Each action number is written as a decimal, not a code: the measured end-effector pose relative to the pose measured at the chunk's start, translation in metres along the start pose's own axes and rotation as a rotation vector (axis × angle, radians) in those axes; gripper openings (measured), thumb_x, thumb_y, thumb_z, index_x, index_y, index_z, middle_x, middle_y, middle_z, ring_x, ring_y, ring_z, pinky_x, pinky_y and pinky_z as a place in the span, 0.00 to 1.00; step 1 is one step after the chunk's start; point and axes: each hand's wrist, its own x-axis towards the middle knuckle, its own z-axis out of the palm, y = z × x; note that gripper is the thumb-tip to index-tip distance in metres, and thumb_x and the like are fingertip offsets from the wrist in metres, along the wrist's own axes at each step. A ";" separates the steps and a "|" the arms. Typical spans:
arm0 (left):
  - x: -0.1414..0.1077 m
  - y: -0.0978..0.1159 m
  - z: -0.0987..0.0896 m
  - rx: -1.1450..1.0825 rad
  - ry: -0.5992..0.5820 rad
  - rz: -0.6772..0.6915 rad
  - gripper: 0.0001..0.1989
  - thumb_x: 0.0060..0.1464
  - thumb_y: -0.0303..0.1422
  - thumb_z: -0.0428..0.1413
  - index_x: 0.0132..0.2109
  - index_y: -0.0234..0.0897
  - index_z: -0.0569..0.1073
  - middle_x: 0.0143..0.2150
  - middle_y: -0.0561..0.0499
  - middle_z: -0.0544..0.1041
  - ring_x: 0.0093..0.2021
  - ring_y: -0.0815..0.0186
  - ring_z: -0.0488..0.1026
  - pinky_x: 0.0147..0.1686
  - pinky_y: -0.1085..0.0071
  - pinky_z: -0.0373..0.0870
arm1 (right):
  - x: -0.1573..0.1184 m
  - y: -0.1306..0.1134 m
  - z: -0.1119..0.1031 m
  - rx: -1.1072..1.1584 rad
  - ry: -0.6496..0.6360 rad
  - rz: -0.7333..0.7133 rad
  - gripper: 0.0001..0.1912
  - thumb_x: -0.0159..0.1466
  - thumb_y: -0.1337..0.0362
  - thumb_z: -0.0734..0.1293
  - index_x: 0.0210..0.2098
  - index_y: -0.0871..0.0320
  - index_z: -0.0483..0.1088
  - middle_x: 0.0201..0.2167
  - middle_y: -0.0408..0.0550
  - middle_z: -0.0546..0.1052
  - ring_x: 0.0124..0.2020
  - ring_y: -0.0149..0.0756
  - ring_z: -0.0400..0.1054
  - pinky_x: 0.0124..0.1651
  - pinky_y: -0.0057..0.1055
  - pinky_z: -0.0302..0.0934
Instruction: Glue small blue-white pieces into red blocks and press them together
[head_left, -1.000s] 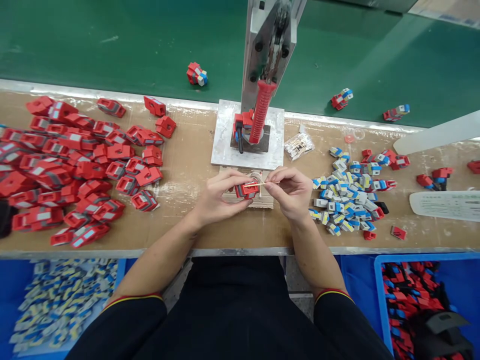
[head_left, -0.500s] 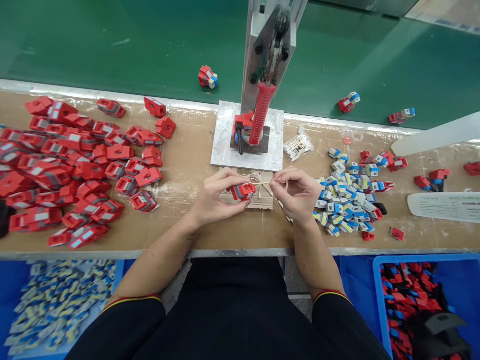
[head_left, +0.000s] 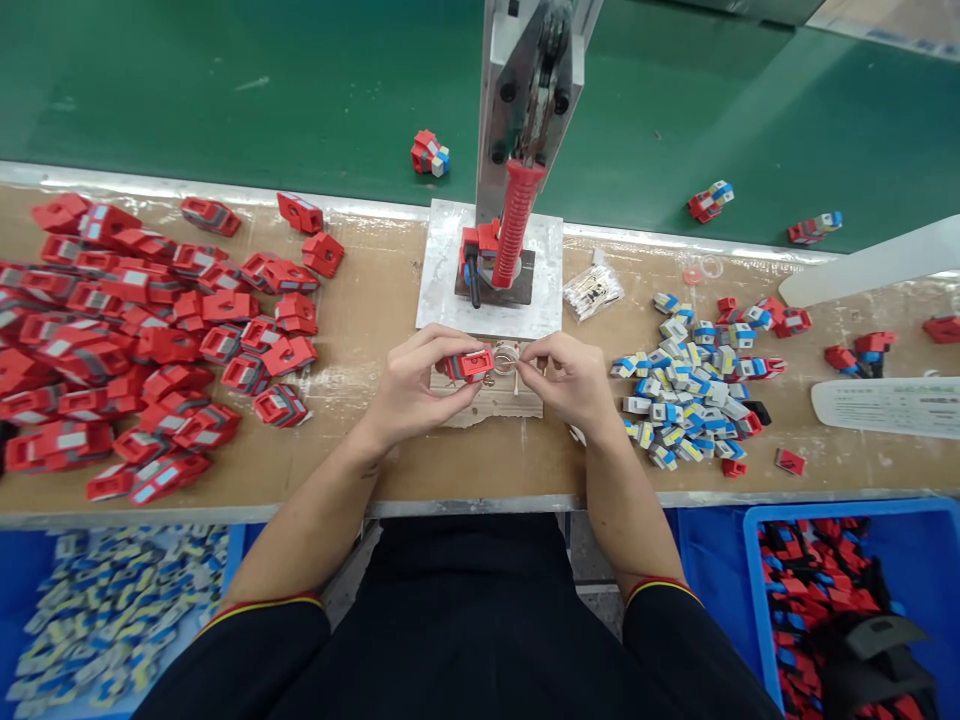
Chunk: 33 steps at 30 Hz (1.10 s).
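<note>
My left hand (head_left: 411,388) grips a red toy part (head_left: 471,366) with grey sides, its hollow end turned to the right. My right hand (head_left: 576,388) is closed in a pinch on a thin cotton swab, mostly hidden by the fingers. Its fingertips are at the right rim of a small round clear dish (head_left: 506,356), between the two hands. The dish stands on a piece of layered cardboard (head_left: 495,405), where another thin stick lies below it.
Ahead stands a hand press with a red handle (head_left: 519,215) on a metal plate (head_left: 439,270). Red parts (head_left: 142,340) are heaped left; white-blue parts (head_left: 682,390) right. A swab bag (head_left: 592,290) lies beside the press. Blue bins (head_left: 754,600) flank me below the table edge.
My right hand has moved the swab from the red part to the small dish. My left hand has shifted slightly left and up with the red part. The camera view has shifted a little.
</note>
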 end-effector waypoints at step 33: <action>-0.003 -0.001 0.010 -0.032 0.011 0.067 0.14 0.58 0.26 0.68 0.51 0.40 0.81 0.48 0.46 0.84 0.47 0.63 0.84 0.48 0.68 0.82 | -0.005 -0.015 0.014 0.575 0.179 0.158 0.10 0.61 0.56 0.79 0.30 0.52 0.77 0.28 0.44 0.82 0.30 0.34 0.76 0.34 0.34 0.70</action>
